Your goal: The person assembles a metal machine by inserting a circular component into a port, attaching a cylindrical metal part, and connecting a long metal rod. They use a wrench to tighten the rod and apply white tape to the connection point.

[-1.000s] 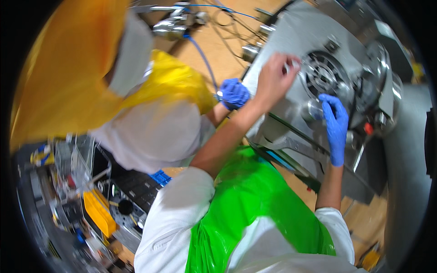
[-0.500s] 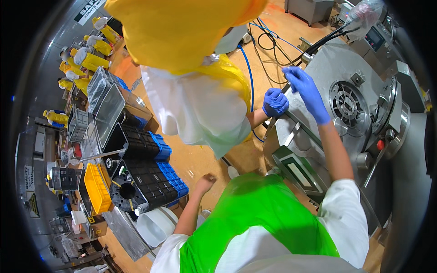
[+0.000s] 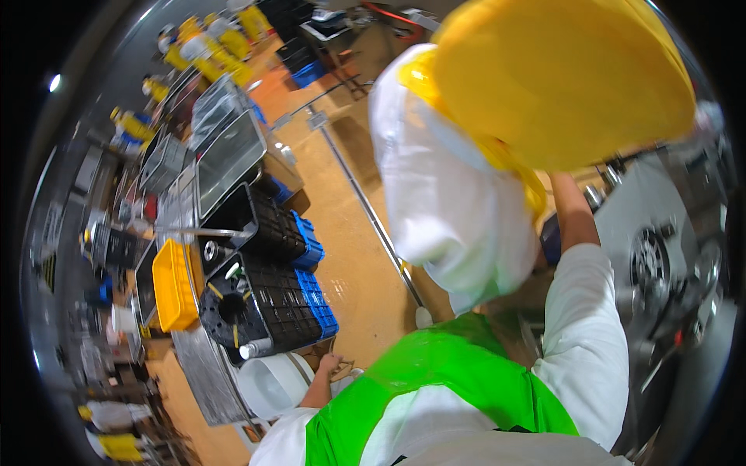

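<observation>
My left hand (image 3: 330,363) hangs low at my left side, bare, small in the head view and slightly blurred. Its fingers look curled, with nothing visible in them. It is nearest a white tub (image 3: 273,384) and the black crates. My right forearm (image 3: 573,210) reaches forward and right, and the hand at its end is hidden behind a co-worker's yellow head covering (image 3: 567,85). A dark blue patch, perhaps the co-worker's glove (image 3: 550,239), shows beside my forearm. Right of it stands a steel machine (image 3: 660,202) with a round slotted plate (image 3: 650,256), smeared by motion.
The co-worker in a white top (image 3: 458,202) stands close in front of me. On the left are black crates (image 3: 284,299) with blue ends, a yellow bin (image 3: 176,286), a steel tub (image 3: 229,159) and a metal table (image 3: 210,384). Several people in yellow work farther back.
My view has swung, so the machine sits farther right and lower. The co-worker has come across my right arm, covering my blue-gloved right hand. My left hand has sunk lower.
</observation>
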A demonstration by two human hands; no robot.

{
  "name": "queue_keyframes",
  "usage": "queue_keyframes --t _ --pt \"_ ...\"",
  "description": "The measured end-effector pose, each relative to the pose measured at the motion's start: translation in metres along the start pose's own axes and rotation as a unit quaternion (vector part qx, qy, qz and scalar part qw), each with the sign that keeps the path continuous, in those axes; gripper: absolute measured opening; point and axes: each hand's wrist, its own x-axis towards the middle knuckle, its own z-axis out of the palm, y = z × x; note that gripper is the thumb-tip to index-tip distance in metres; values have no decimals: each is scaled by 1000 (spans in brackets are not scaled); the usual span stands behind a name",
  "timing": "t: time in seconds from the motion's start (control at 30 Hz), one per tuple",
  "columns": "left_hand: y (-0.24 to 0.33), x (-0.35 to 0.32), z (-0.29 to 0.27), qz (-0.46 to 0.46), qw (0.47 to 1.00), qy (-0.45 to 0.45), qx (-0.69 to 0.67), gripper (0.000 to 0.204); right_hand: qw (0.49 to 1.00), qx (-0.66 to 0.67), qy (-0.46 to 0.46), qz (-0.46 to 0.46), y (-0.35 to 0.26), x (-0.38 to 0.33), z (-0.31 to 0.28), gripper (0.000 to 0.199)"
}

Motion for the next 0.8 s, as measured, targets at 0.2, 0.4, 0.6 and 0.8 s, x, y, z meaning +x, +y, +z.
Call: queue_keyframes --t 0.2,0.4,0.6,0.8 --pt "117 -30 -12 137 980 94 -111 30 992 -122 30 29 40 27 8 22" --pt "154 -66 18 132 979 73 -135 26 987 -151 39 42 55 41 0 21" --pt "138 -61 33 40 999 3 15 25 986 -155 39 35 61 63 -8 20" --pt "172 -35 6 55 996 -36 63 30 987 -155 40 29 61 74 -12 20"
